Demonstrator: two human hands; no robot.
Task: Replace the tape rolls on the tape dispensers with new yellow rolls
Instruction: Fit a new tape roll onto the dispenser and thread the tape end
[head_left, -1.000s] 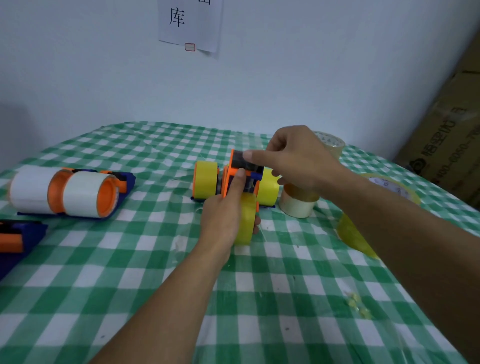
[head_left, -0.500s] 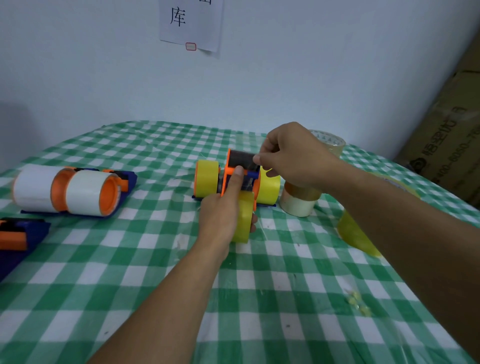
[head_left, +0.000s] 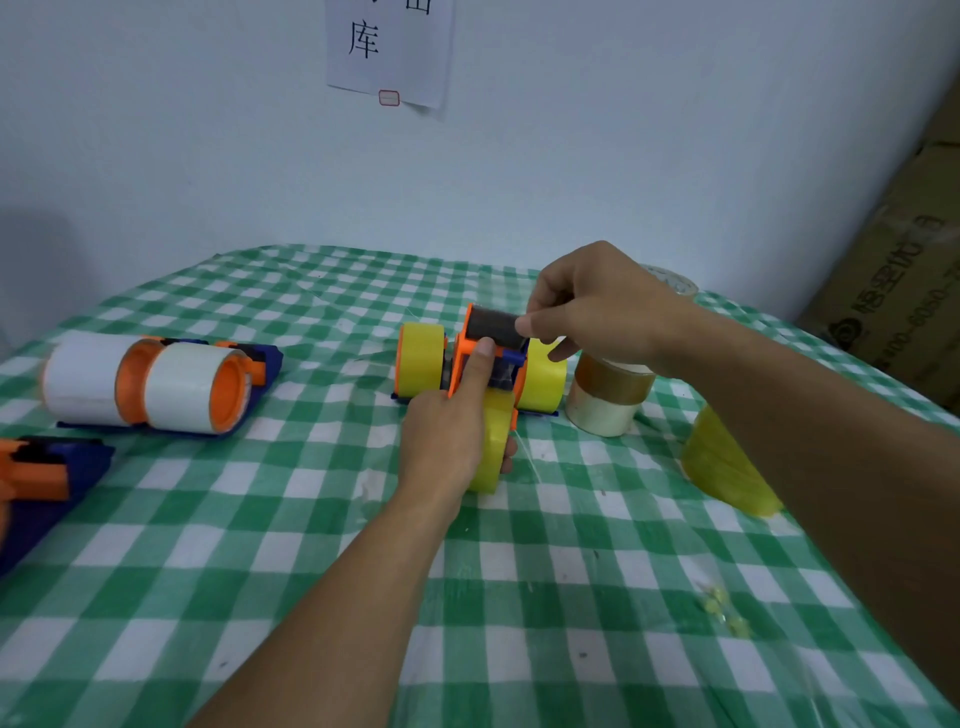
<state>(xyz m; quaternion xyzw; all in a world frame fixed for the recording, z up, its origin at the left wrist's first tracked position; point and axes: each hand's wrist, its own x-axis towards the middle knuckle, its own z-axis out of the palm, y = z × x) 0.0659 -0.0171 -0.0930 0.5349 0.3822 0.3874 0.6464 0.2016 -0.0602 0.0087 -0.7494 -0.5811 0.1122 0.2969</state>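
Left hand (head_left: 447, 436) curled round yellow tape roll (head_left: 491, 449) mid-table, index finger straight along orange plastic dispenser frame (head_left: 460, 361). Right hand (head_left: 597, 306) pinching dispenser's dark roller (head_left: 493, 328) from above, thumb and forefinger. Close behind: blue-based dispenser with two yellow rolls (head_left: 421, 358), partly screened by hands. Brown-and-clear roll stack (head_left: 608, 397) just right; loose yellow roll (head_left: 722, 467) half hidden by right forearm. White-roll dispenser (head_left: 150, 384) well left on green checked tablecloth (head_left: 291, 519)

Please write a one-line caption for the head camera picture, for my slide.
Left hand grips the yellow roll on an orange dispenser; right hand pinches its dark roller.
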